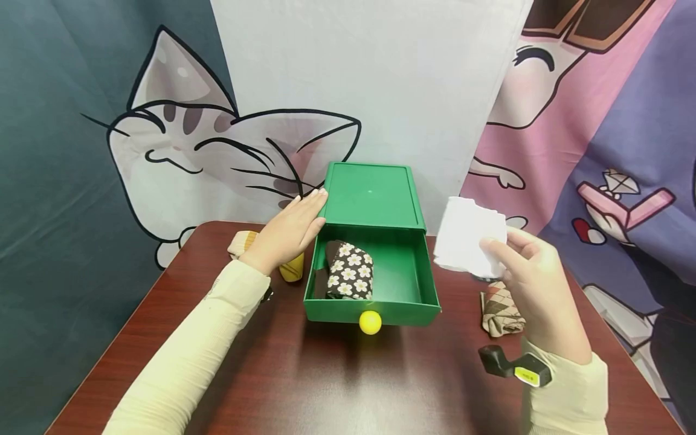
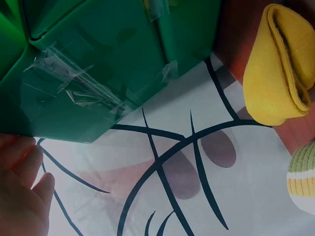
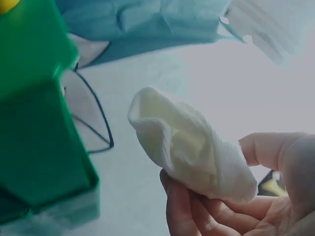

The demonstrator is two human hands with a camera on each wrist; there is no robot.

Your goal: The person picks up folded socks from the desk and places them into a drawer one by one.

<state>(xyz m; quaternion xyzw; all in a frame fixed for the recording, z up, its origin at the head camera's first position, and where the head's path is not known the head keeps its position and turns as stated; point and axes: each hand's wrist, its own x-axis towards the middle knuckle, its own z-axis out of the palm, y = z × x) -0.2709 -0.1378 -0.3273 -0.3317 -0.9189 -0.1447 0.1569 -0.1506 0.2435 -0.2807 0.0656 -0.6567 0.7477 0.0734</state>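
In the head view my right hand [image 1: 535,289] pinches a folded white sock [image 1: 469,237] between thumb and fingers, raised to the right of the green drawer box [image 1: 371,196]. The right wrist view shows the sock's rolled opening, with fingers beneath it. My left hand [image 1: 290,229] touches the box's upper left edge, its fingers fairly straight. Pulled out toward me is the drawer [image 1: 328,311], with a round yellow knob [image 1: 370,322] on its front. On the drawer's left side lies a folded black sock with white daisies [image 1: 352,272]; the right side shows bare green floor.
A folded yellow sock [image 1: 292,269] and a striped sock [image 1: 240,244] lie left of the box, partly behind my left arm. An argyle beige sock [image 1: 500,314] sits on the brown table [image 1: 353,386] near my right wrist. Printed cloth [image 1: 375,78] hangs behind the table.
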